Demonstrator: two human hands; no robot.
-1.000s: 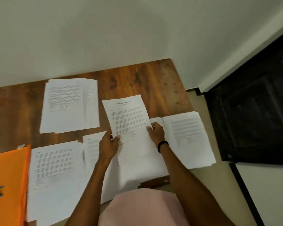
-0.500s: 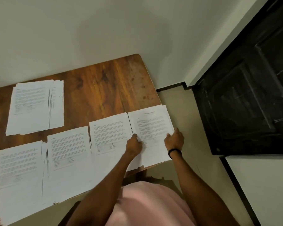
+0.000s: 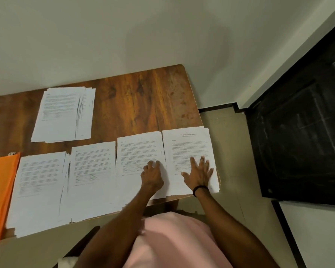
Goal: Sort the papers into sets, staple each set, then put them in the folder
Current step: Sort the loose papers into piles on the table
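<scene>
Several stacks of printed white paper lie on the wooden table (image 3: 143,97). The rightmost stack (image 3: 190,144) sits at the table's right front corner, and my right hand (image 3: 199,173) rests flat on it with fingers spread. My left hand (image 3: 152,176) lies over the seam between that stack and the neighbouring stack (image 3: 139,149), its fingers loosely bent and holding nothing. Two more stacks (image 3: 93,163) (image 3: 41,182) run leftward along the front edge. A fifth stack (image 3: 64,113) lies farther back. An orange folder (image 3: 0,186) sits at the far left.
The table ends just right of the rightmost stack, with beige floor (image 3: 228,151) beyond. A dark door (image 3: 302,136) stands to the right. A white wall runs behind the table. A small white object (image 3: 12,153) peeks out behind the folder.
One second ago both hands held a single sheet above the middle stacks. They carried it right and laid it on the rightmost stack, where the right hand now lies flat.
</scene>
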